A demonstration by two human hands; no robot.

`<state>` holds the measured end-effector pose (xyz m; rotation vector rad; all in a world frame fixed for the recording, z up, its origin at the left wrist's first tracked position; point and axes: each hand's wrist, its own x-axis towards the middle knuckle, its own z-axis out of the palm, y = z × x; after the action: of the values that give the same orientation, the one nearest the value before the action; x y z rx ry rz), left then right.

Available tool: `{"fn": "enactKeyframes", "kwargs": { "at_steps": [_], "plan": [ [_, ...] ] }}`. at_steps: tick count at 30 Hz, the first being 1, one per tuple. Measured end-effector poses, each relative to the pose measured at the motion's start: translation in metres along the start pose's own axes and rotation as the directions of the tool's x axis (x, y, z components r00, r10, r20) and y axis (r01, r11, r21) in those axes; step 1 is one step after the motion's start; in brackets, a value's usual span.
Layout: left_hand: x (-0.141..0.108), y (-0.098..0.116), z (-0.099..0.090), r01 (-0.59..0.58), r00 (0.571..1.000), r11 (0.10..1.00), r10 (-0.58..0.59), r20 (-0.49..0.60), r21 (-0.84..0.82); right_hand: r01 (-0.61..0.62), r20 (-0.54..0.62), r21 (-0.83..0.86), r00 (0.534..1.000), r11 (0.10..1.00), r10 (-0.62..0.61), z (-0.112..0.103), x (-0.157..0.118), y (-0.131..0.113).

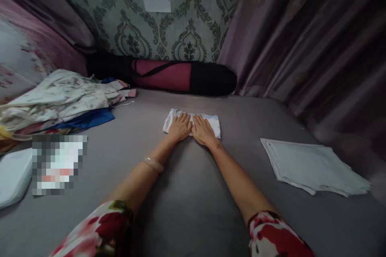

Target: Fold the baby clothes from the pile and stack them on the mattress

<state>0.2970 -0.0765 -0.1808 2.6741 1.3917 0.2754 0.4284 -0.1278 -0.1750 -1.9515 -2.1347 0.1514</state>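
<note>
A small folded white cloth with a light blue edge lies flat on the grey sheet, in the middle of the head view. My left hand rests palm down on its left half, fingers stretched out and pointing away from me. On the right half lies my right hand, also flat with its fingers extended. The two hands meet near the cloth's centre, thumbs side by side. Parts of the cloth under both palms are hidden. Neither hand grips anything.
A heap of printed clothes lies at the left, above a white packet and a blurred-out item. Flat white cloths are stacked at the right. A maroon and black long bag runs along the wall, between purple curtains.
</note>
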Motion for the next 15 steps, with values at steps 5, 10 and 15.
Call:
{"fn": "enactKeyframes", "kwargs": {
  "at_steps": [5,10,15],
  "plan": [
    [-0.001,-0.001,-0.004,-0.014,1.000,0.999,0.015,-0.013,0.050,-0.003,0.027,0.029,1.000,1.000,0.002,-0.004,0.002,0.003],
    [-0.005,0.001,-0.008,-0.037,0.983,0.994,0.055,-0.175,0.101,-0.006,-0.070,0.004,0.998,1.000,0.006,-0.015,-0.001,0.005],
    [-0.002,-0.004,0.000,0.080,0.995,0.991,-0.072,-0.075,0.104,-0.047,-0.027,0.013,0.998,0.999,0.048,-0.006,-0.004,0.005]
  ]
}}
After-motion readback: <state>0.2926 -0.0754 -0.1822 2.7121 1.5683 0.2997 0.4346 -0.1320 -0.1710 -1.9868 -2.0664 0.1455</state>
